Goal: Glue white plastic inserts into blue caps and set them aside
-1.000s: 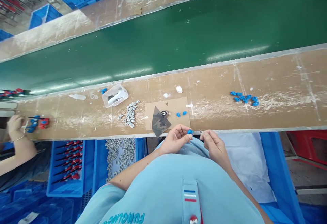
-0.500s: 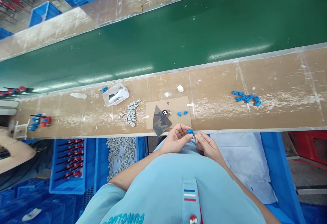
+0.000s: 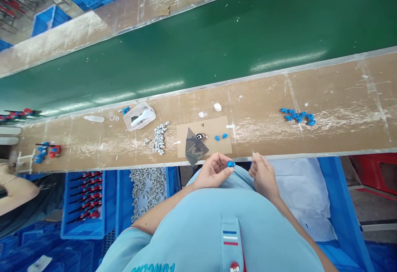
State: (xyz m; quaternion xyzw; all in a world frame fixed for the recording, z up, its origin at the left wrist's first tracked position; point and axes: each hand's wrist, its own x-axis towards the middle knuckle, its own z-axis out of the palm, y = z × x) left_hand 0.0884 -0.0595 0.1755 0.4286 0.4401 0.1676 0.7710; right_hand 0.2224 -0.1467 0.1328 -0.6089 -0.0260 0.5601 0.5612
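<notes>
As I watch from my remote station, the left hand (image 3: 213, 172) grips a small blue part (image 3: 230, 164); the right hand (image 3: 263, 176) stands open, empty; a cardboard sheet (image 3: 217, 125) and camouflage scrap (image 3: 194, 147) lie just ahead.

Light-blue short-sleeved shirt (image 3: 198, 226), blue-white-red striped placket (image 3: 230, 239), round red-and-white button (image 3: 235, 267), teal lettering (image 3: 153, 268)
</notes>
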